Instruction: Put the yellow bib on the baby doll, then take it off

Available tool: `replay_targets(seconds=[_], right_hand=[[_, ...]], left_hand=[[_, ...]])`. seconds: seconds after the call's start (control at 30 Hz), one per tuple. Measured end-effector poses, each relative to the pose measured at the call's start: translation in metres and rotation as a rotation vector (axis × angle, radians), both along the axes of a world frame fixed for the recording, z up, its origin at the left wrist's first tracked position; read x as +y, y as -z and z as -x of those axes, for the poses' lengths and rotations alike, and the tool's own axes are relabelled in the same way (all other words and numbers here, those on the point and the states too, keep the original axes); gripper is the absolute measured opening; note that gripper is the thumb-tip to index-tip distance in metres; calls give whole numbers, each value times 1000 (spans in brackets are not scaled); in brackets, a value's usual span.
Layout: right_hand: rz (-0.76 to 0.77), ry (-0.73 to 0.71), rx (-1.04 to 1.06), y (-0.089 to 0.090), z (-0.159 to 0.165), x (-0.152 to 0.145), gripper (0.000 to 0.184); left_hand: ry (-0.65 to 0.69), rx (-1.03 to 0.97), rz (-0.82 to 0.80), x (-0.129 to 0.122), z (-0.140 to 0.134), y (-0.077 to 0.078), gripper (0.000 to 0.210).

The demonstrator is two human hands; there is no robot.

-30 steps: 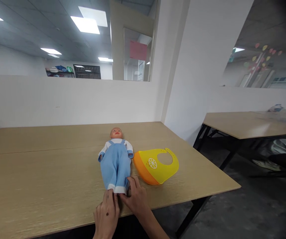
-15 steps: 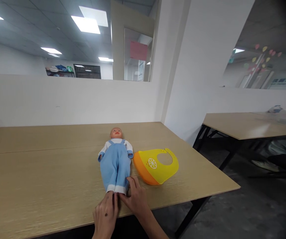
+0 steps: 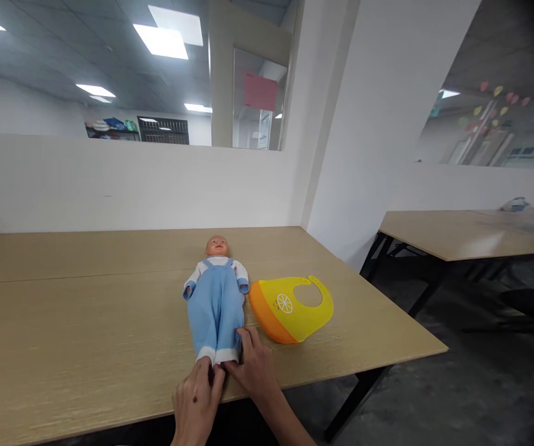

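A baby doll (image 3: pixel 217 248) lies on its back on the table, its head away from me. Blue overalls (image 3: pixel 215 303) with white cuffs cover it over a white top with blue sleeve ends. At the cuff on the left, my left hand (image 3: pixel 198 396) is closed, thumb and fingers pinching the hem. My right hand (image 3: pixel 254 365) grips the other trouser leg, thumb under the cuff and fingers along its outer side. The doll's feet are hidden. Just right of the doll lies a yellow bib (image 3: pixel 290 306) with an orange pocket and a white citrus print.
The wooden table (image 3: pixel 85 347) ends close to my wrists and slopes away at the right. A white wall (image 3: pixel 146 186) stands behind it. Another table (image 3: pixel 471 229) with some items on it is at the right, beside a dark chair (image 3: pixel 531 310).
My left thumb has shifted slightly right and down at the cuff, and the two cuffs sit a little further apart. The doll's body and the bib stay in place.
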State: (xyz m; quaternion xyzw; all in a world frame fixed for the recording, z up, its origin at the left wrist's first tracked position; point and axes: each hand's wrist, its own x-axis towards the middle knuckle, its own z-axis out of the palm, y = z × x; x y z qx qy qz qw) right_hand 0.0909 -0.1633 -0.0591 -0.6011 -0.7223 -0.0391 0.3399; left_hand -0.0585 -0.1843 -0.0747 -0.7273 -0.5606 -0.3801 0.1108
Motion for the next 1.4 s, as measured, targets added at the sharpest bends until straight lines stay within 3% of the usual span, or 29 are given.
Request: replay_targets(seconds=[0.3, 0.67, 1.03, 1.4], right_hand=[[7, -22, -18, -1, 1, 0, 49], [71, -11, -52, -1, 1, 1, 49], [56, -19, -58, -1, 0, 0, 47], [114, -19, -12, -3, 0, 0, 48]], left_hand=[[-167, 49, -30, -1, -4, 8, 19], [-34, 94, -87, 2, -4, 1, 22], [-55, 91, -61, -3, -6, 8, 23], [19, 86, -113, -4, -4, 15, 23]])
